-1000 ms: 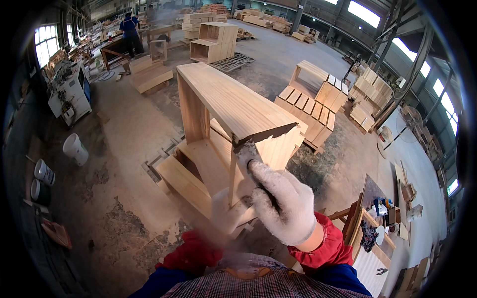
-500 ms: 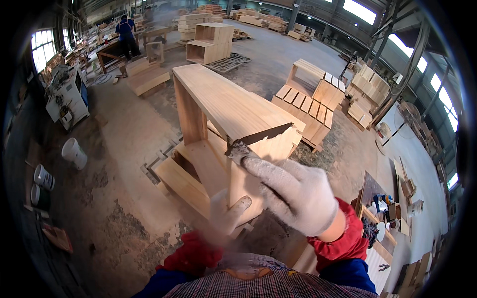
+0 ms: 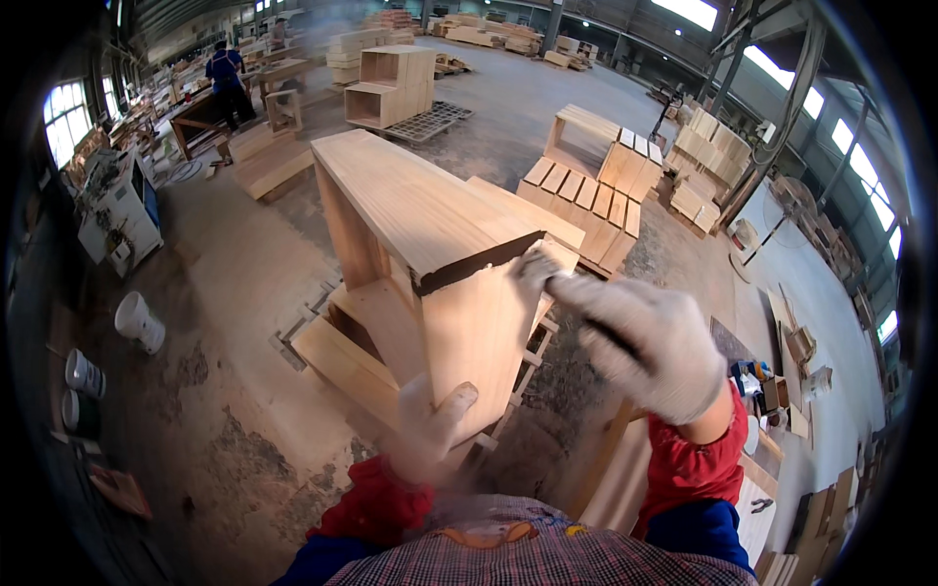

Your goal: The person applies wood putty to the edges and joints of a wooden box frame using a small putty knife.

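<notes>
In front of me stands an open pale wooden box (image 3: 410,200), tilted in view, with a dark brown strip (image 3: 479,262) along the edge where its top panel meets the near end panel. My left hand (image 3: 428,425), in a white glove, grips the lower left edge of that end panel, thumb on the outer face and fingers partly hidden. My right hand (image 3: 650,337), gloved too and smeared by motion, is at the strip's right end. Its fingers are closed; at their tips shows a greyish, stained lump (image 3: 535,269), which may be the soiled glove itself or something pinched.
Under the box are more wooden pieces (image 3: 347,356) on a pallet. Slatted wooden boxes (image 3: 586,210) stand beyond to the right. White buckets (image 3: 140,322) and a white machine cabinet (image 3: 122,220) are at left. A person (image 3: 227,83) stands by a far bench.
My right hand has moved right along the dark strip, from its left corner to its right end, uncovering that corner. The left hand keeps its grip. The whole view has shifted slightly.
</notes>
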{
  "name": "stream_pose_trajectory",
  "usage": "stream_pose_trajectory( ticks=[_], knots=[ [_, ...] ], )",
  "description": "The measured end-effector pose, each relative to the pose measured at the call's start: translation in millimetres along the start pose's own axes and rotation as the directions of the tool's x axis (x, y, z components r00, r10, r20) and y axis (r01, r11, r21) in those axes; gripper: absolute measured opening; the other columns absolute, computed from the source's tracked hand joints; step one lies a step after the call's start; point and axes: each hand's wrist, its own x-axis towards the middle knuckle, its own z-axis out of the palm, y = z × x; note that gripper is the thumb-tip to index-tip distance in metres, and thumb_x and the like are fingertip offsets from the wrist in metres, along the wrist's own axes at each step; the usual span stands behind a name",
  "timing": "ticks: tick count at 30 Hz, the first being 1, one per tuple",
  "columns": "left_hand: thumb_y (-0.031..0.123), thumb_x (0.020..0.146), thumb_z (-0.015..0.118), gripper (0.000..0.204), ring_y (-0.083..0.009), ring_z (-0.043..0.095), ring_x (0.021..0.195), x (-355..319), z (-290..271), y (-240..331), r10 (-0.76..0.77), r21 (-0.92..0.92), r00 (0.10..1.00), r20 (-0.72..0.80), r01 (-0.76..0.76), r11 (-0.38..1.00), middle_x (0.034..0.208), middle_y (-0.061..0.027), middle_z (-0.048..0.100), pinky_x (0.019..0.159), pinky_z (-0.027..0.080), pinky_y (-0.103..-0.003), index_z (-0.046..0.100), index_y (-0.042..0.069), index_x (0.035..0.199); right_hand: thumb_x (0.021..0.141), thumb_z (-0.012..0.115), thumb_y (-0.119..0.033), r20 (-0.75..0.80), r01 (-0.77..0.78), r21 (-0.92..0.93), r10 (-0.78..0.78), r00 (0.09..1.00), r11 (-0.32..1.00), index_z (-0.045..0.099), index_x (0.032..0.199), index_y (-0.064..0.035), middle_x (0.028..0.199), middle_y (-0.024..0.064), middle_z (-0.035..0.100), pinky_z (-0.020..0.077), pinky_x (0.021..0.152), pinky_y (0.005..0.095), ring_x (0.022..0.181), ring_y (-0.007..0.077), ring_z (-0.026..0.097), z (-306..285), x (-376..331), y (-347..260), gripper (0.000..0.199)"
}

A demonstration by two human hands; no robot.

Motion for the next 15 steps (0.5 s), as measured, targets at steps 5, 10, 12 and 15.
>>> stream_pose_trajectory(
  ticks=[5, 10, 12, 15],
  knots=[
    [0.005, 0.086, 0.051, 0.022, -0.0150, 0.063, 0.079, -1, -8, 4, -0.003, 0.038, 0.998, 0.067, 0.001, 0.999, 0.091, -0.0109, 0.066, 0.069, 0.051, -0.028, 0.060, -0.007, 0.102, 0.080, 0.060, -0.013, 0.051, 0.042, -0.032, -0.040, 0.998, 0.999, 0.058, 0.116, -0.0138, 0.073, 0.0066, 0.060, 0.0493, 0.050, 0.0308, 0.060, 0.0233, 0.062, 12, 11, -18, 0.036],
    [0.005, 0.080, 0.054, 0.014, -0.0079, 0.048, 0.059, -3, 2, 12, 0.008, -0.035, 0.998, -0.064, -0.010, 0.999, 0.072, -0.0016, 0.058, 0.053, 0.039, -0.024, 0.061, -0.006, 0.084, 0.079, 0.059, -0.008, -0.121, -0.051, -0.194, 0.028, 0.992, 0.980, 0.060, 0.114, -0.0119, 0.077, 0.0095, 0.063, 0.0513, 0.058, 0.0339, 0.064, 0.0260, 0.063, -9, -8, 27, 0.035],
    [0.005, 0.079, 0.054, 0.012, -0.0077, 0.047, 0.058, -3, -3, 10, 0.023, -0.022, 0.998, -0.059, -0.024, 0.999, 0.071, -0.0013, 0.057, 0.052, 0.039, -0.024, 0.060, -0.006, 0.081, 0.079, 0.059, -0.007, -0.140, -0.104, -0.117, 0.087, 0.986, 0.988, 0.061, 0.114, -0.0115, 0.077, 0.0096, 0.063, 0.0512, 0.059, 0.0342, 0.065, 0.0265, 0.063, -11, -9, 20, 0.036],
    [0.004, 0.079, 0.054, 0.011, -0.0076, 0.046, 0.057, -5, -12, -2, 0.078, 0.066, 0.996, -0.040, -0.075, 0.995, 0.070, -0.0010, 0.057, 0.051, 0.038, -0.024, 0.059, -0.005, 0.078, 0.078, 0.059, -0.005, -0.142, -0.098, -0.078, 0.087, 0.986, 0.992, 0.060, 0.115, -0.0115, 0.077, 0.0094, 0.061, 0.0507, 0.059, 0.0344, 0.065, 0.0273, 0.062, -3, -6, 8, 0.037]
  ],
)
